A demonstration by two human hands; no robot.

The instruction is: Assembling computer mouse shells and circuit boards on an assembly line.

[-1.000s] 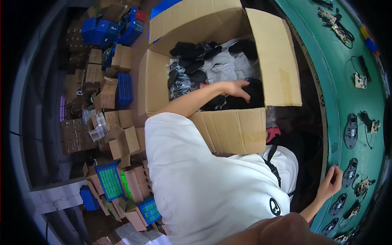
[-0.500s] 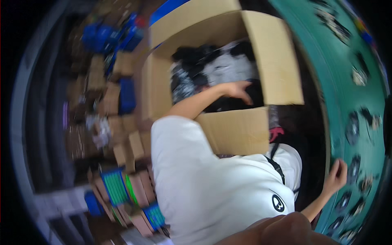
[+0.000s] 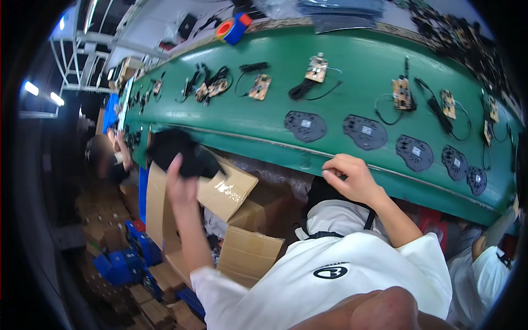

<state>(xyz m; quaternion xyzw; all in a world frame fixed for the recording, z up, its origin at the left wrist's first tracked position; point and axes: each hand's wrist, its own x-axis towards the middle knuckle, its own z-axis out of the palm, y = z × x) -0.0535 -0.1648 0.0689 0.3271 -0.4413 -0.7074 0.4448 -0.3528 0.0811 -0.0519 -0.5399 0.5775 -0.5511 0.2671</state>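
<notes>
My left hand (image 3: 182, 179) is raised over the box's near flap, its fingers round a black object (image 3: 177, 151), too blurred to make out its exact kind. Just past it runs the edge of the green conveyor belt (image 3: 247, 124). Loosely curled with nothing visible in it, my right hand (image 3: 352, 175) rests at the belt's near edge. Past that hand lie dark grey controller shell halves, one of them a shell half (image 3: 365, 131) with a small white label. The open cardboard box (image 3: 250, 256) stands below my left forearm, its contents mostly hidden.
Small circuit boards with black cables, such as this board (image 3: 316, 69), lie spaced along the belt. A tape roll (image 3: 234, 28) sits on its far edge. Blue bins (image 3: 118, 267) and cartons stand at lower left. One person works at far left; another person's sleeve (image 3: 484, 280) shows at right.
My left hand has come up out of the box with the black object. The view has swung toward the belt. My right hand remains at the belt's edge.
</notes>
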